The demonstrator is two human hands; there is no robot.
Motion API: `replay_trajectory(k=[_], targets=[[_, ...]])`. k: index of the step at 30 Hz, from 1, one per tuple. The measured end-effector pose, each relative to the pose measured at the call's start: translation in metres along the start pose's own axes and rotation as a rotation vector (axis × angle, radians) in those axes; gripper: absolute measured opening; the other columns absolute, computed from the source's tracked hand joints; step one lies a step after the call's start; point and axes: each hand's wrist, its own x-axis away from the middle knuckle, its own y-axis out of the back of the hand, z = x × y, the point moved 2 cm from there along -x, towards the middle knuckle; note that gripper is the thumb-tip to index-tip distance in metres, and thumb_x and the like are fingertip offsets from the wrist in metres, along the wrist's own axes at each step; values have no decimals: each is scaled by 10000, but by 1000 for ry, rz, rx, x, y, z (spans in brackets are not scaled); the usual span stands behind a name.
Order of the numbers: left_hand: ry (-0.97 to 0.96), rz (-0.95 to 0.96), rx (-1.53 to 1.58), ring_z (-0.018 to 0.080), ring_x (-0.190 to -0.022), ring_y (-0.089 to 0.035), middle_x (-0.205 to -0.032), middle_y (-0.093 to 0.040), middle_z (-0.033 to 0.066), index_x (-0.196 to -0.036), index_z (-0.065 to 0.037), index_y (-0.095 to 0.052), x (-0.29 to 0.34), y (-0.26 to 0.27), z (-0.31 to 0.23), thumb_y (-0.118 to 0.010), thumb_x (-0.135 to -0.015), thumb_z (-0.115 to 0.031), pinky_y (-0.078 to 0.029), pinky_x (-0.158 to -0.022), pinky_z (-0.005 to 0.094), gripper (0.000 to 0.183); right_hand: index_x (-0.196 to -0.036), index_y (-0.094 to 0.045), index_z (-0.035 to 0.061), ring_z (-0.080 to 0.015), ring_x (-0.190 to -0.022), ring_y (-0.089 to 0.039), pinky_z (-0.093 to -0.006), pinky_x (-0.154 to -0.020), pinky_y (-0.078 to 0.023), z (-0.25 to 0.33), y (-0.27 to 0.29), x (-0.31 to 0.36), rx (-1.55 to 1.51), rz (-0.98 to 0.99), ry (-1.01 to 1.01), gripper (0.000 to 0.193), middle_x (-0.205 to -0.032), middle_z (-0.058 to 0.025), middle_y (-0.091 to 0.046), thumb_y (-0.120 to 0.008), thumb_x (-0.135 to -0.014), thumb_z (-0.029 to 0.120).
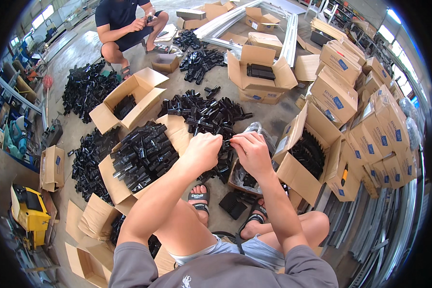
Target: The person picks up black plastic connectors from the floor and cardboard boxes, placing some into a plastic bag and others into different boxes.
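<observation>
My left hand is closed in a fist in front of me, over the near side of a pile of black plastic parts. Beside it, the fingertips of my right hand are pinched together. Something small and dark shows between the two hands, mostly hidden by the fingers. Left of my hands, an open carton is heaped with black tubular parts. A small box with clear plastic bags stands below my right hand. On the floor between my feet lies a black ribbed block.
To the right, an open carton holds rows of black parts, with stacked closed cartons behind. Metal profiles lie at lower right. Another person squats at far left near more black parts. A yellow case stands left.
</observation>
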Motion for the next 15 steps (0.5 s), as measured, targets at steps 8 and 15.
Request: replay_trajectory(k=[8, 15], targets=[[133, 131, 238, 439, -900, -681, -859, -693, 231, -1402, -155, -388, -1, 52, -29, -788, -844, -53, -498, -745, 529, 695, -1074, -724, 14, -298, -829, -732, -371, -792, -561, -71, -14, 39, -433, -534, -720, 150, -958, -134, -759, -653, -1001, 124], [151, -23, 539, 361, -1138, -711, -1195, -678, 148, -1315, -146, -511, 0, 50, -21, -814, -841, -55, -560, -929, 442, 570, -1077, -734, 5, -452, -1031, -703, -520, -917, -548, -197, -121, 223, 148, 383, -1138, 283, -1082, -278, -723, -619, -911, 204]])
